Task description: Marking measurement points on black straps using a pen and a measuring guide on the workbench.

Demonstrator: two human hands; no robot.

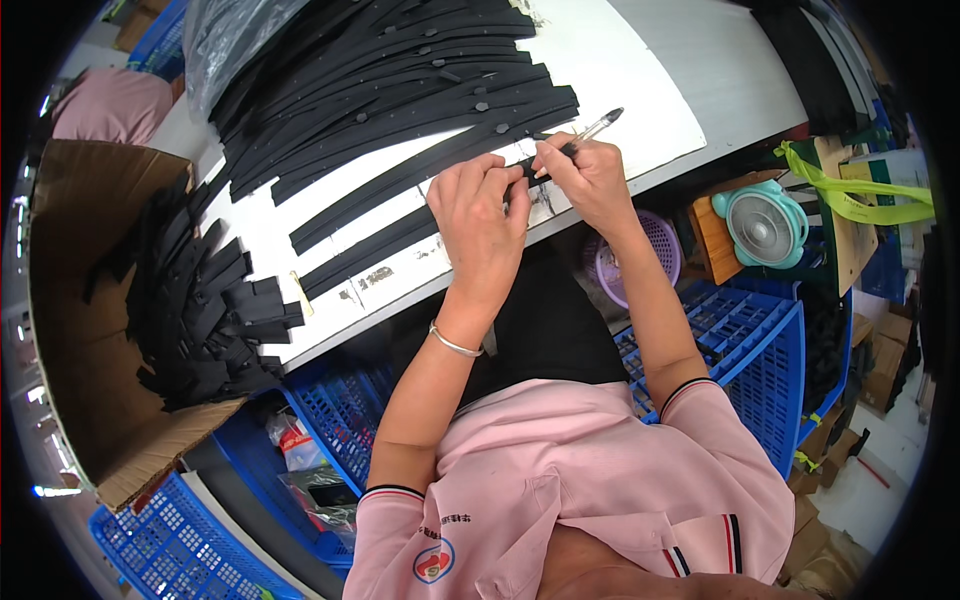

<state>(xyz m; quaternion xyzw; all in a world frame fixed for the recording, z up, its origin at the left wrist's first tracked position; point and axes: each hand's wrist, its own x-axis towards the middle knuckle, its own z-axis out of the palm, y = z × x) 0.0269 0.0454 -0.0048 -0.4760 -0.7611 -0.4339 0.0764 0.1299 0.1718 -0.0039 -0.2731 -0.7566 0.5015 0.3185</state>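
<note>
My right hand [588, 182] grips a slim pen [606, 121], its dark tapered end pointing up and away to the right. Beside it, my left hand [476, 212] bends its fingers round the right end of a long black fabric strip [370, 250] and holds it down. The strip lies along the near side of a white board [640, 75]. A second black strip [365, 200] runs parallel just beyond it. Farther back, many more black strips [390, 90] overlap in rows, with small grey pieces on some. My fingers hide where the pen meets the strip.
At left, a cardboard box [85, 300] stands by a heap of black strip ends [200, 310]. Clear plastic [225, 50] lies at the back left. A turquoise fan [763, 225], purple basket [660, 250] and blue crates [760, 370] sit below the table's right side.
</note>
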